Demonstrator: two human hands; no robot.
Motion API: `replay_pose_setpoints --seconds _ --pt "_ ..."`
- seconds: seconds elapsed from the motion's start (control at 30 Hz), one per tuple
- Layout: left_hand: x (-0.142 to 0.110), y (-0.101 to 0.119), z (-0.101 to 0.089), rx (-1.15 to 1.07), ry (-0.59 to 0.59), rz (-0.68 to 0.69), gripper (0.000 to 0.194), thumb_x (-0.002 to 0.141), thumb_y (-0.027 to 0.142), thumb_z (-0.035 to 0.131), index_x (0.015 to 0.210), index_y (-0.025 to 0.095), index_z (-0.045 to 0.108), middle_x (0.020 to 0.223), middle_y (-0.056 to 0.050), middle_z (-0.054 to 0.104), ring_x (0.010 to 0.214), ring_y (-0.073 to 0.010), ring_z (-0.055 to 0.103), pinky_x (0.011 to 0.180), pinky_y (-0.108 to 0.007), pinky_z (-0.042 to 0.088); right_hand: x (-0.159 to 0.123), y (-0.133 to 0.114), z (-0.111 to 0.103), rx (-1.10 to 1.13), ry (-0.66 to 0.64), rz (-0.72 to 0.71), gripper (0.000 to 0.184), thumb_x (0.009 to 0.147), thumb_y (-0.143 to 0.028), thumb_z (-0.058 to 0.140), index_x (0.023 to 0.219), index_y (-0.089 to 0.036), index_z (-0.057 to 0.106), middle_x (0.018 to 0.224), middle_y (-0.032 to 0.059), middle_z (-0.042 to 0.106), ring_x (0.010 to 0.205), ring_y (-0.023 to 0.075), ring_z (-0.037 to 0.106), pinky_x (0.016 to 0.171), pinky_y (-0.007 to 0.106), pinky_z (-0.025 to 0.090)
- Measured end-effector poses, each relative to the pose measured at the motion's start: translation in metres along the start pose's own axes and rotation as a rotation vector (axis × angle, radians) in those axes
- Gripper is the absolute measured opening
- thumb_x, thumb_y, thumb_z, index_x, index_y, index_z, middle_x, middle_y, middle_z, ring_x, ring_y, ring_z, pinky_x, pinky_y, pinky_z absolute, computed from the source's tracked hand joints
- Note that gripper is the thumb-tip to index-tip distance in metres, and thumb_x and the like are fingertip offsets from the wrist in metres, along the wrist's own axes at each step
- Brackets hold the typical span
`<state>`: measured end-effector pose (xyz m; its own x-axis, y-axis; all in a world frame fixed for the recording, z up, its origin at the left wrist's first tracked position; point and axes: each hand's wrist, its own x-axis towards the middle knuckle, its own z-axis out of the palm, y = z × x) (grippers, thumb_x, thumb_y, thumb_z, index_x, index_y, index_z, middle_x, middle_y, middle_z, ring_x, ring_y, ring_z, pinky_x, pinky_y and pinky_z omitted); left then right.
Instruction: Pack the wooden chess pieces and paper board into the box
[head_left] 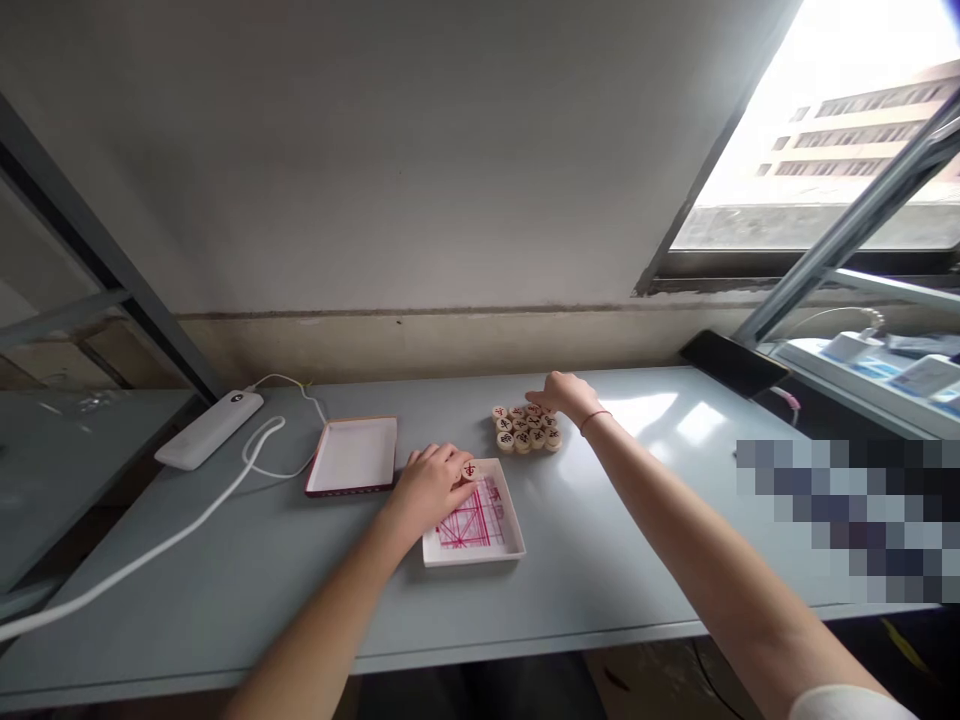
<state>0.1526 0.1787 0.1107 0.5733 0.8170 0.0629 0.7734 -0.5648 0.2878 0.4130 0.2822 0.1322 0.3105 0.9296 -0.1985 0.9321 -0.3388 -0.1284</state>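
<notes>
A white open box (511, 530) lies on the desk with a folded sheet printed in red lines (480, 520) inside. At its far left corner my left hand (431, 485) curls over the rim, fingers closed around a round xiangqi piece (469, 470) with a red character. Beyond the box, a block of several xiangqi pieces (522, 438) stands in tight rows, apparently stacked. My right hand (568, 393) reaches over the back right of this block, its bent fingers gripping a piece at the rear row. The palm hides part of that row.
A shallow lid with a white inside (352, 455) lies left of the box. Farther left are a white power bank (210, 430) and a white cable (187, 535). A dark phone (733, 363) leans at the back right near a metal bar. The wall rises behind the desk (600, 560).
</notes>
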Motion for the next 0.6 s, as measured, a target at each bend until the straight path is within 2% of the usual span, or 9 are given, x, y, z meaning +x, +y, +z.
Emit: replay_pose_setpoints --seconds 0.1,0.27,0.4,0.47,0.53,0.6 --pt "-0.001 -0.001 -0.002 -0.046 0.006 -0.001 0.032 0.086 0.039 0.053 0.113 0.024 0.059 0.108 -0.005 0.062 0.098 -0.0222 0.056 0.086 -0.036 0.043 0.004 -0.006 0.001 -0.01 -0.032 -0.006 0.021 0.072 -0.028 0.059 0.086 -0.014 0.067 0.082 0.0134 0.065 0.079 0.0263 0.064 0.059 0.03 0.045" --pt "-0.002 -0.004 -0.001 -0.069 0.037 0.0 0.037 0.085 0.042 0.053 0.117 0.023 0.058 0.111 -0.006 0.061 0.1 -0.024 0.057 0.086 -0.039 0.045 0.006 -0.009 -0.003 -0.003 -0.01 -0.006 0.026 0.069 -0.024 0.06 0.091 -0.013 0.067 0.081 0.0147 0.065 0.082 0.0272 0.064 0.061 0.029 0.045" --pt "-0.001 -0.005 0.0 -0.092 0.119 0.038 0.038 0.086 0.041 0.054 0.12 0.022 0.056 0.113 -0.007 0.06 0.103 -0.0249 0.058 0.087 -0.041 0.047 -0.017 -0.01 -0.017 0.146 0.142 -0.029 0.022 0.07 -0.027 0.059 0.085 -0.014 0.069 0.078 0.0121 0.066 0.074 0.0233 0.063 0.056 0.027 0.042" --pt "-0.001 -0.003 0.001 -0.128 0.24 0.081 0.041 0.089 0.04 0.051 0.125 0.023 0.051 0.116 -0.007 0.058 0.105 -0.0238 0.058 0.09 -0.04 0.047 -0.043 -0.013 -0.017 0.366 0.182 -0.188 0.021 0.073 -0.031 0.057 0.081 -0.016 0.069 0.072 0.0074 0.066 0.063 0.018 0.059 0.051 0.024 0.038" --pt "0.0 0.0 0.002 -0.167 0.376 0.111 0.045 0.09 0.042 0.049 0.132 0.024 0.045 0.12 -0.008 0.055 0.106 -0.0223 0.058 0.092 -0.038 0.048 -0.073 -0.018 -0.01 0.617 0.111 -0.398 0.024 0.076 -0.034 0.055 0.085 -0.017 0.069 0.071 0.0043 0.066 0.056 0.0139 0.054 0.047 0.022 0.034" --pt "0.0 0.003 0.003 -0.196 0.452 0.135 0.048 0.091 0.043 0.047 0.135 0.026 0.041 0.123 -0.008 0.053 0.105 -0.0212 0.06 0.091 -0.036 0.05 -0.101 -0.025 0.005 0.782 0.011 -0.537 0.025 0.078 -0.037 0.056 0.084 -0.016 0.069 0.07 0.0036 0.065 0.055 0.0122 0.051 0.046 0.022 0.033"
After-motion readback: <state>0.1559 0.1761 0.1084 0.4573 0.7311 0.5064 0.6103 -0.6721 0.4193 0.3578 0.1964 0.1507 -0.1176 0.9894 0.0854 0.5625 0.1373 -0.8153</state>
